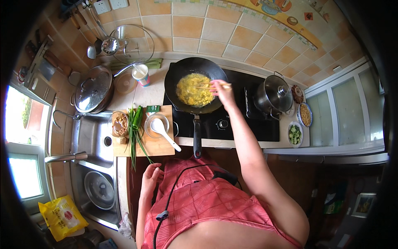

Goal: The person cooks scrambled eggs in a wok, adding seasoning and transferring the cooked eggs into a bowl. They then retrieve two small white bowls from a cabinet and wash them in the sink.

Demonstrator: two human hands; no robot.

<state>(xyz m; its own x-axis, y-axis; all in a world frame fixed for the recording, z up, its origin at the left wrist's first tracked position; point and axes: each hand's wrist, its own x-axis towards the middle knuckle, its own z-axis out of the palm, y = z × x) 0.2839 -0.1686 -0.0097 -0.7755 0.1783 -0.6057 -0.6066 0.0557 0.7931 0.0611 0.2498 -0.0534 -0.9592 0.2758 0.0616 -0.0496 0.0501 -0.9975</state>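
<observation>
My right hand (221,91) is closed around wooden chopsticks (205,85), whose tips reach into yellow scrambled egg (192,93) in a black wok (183,67) on the dark cooktop (264,132). The wok's handle (197,137) points towards me. Low beside my body, my left hand (152,174) holds nothing, its fingers apart, just below the wooden cutting board (164,149). On the board lie green onions (133,140), a green pepper (137,116), a glass bowl (149,132) with a white spoon (161,128) across it, and a bowl of brownish food pieces (119,123).
A lidded steel pot (269,96) stands on the cooktop's right side, near bowls of cut greens (294,134) and pale yellow pieces (304,114). Left are a lidded pan (93,90), a paper cup (141,76) and a double sink (88,137) holding a metal basin (99,190).
</observation>
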